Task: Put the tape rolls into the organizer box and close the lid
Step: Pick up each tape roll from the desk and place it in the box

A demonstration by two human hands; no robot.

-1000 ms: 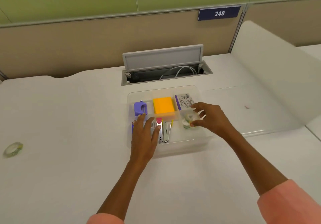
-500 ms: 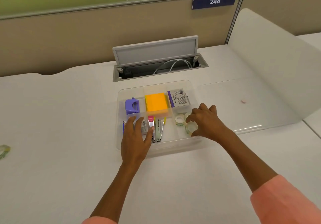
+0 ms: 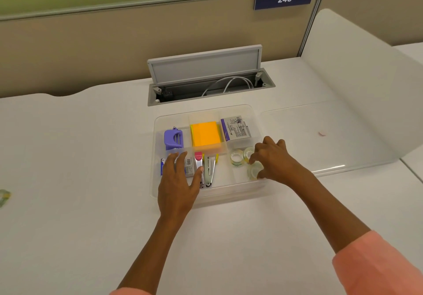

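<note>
A clear plastic organizer box (image 3: 229, 194) stands open in the middle of the white desk. Its front right compartment holds three clear tape rolls: one (image 3: 235, 158) at the left, one (image 3: 248, 151) behind, one (image 3: 253, 171) nearest. My right hand (image 3: 273, 160) reaches into that compartment, its fingertips pinched on the nearest roll. My left hand (image 3: 177, 179) lies flat, fingers spread, over the box's front left compartment. The clear lid (image 3: 320, 134) lies flat on the desk to the right of the box. Another tape roll (image 3: 3, 196) sits at the desk's far left edge.
The box also holds a purple punch (image 3: 173, 137), orange sticky notes (image 3: 205, 136), a staples packet (image 3: 237, 128) and staple removers (image 3: 210, 168). An open cable hatch (image 3: 206, 79) lies behind the box. A white divider panel (image 3: 357, 70) rises at the right.
My right hand has carried a tape roll from the back of the right compartment toward its front. My left hand stays on the box. The view has shifted slightly.
</note>
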